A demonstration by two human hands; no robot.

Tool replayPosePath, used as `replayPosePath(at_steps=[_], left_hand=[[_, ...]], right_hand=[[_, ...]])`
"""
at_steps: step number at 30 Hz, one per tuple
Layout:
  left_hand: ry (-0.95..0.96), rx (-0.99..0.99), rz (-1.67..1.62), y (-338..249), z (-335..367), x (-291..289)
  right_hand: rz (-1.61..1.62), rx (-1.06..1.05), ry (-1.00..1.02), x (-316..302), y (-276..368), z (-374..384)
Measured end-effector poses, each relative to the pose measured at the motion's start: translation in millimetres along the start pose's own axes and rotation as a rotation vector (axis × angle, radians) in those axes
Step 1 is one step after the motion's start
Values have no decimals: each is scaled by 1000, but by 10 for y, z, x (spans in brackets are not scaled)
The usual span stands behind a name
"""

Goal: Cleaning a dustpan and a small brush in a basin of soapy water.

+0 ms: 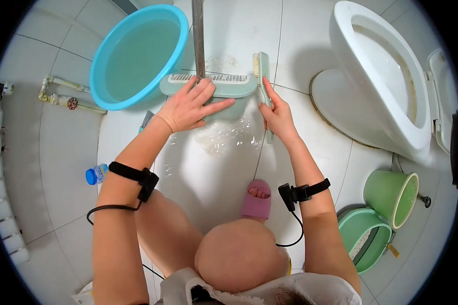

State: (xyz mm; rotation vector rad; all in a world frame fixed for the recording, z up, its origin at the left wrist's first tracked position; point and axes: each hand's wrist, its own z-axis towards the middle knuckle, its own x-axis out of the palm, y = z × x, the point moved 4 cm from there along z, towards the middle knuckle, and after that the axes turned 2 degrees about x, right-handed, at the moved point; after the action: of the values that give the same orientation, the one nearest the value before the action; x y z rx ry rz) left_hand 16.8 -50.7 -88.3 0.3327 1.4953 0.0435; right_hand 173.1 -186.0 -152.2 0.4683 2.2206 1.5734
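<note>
My left hand [192,104] is wrapped over a pale-green piece [231,90] with a row of white teeth along its top, dustpan-like in shape. Its metal pole [198,40] rises from behind my fingers toward the far edge. In my right hand [279,116] is a scrub brush [264,66] with a pale-green handle and cream bristles. The bristles face left, close against the right end of the toothed piece; whether they touch it I cannot tell. Wet, shiny floor [234,137] lies just below both hands.
A blue basin [97,81] of water stands far left, near a pipe with a red valve [73,103]. At the right is a white toilet [341,107], with a green bucket [384,195] and green tub [359,221] nearer. A blue-lidded jar [92,176] is by my left forearm.
</note>
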Motion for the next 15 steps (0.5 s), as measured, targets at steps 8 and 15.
replayPosePath(at_steps=[8,15], left_hand=[[-693,-583,-430,128,-170,-213],[-1267,-1551,-577,-7,-330,151]], right_hand=[[-93,38,189,235,-46,-110],[-195,112,372,295,-143,-263]])
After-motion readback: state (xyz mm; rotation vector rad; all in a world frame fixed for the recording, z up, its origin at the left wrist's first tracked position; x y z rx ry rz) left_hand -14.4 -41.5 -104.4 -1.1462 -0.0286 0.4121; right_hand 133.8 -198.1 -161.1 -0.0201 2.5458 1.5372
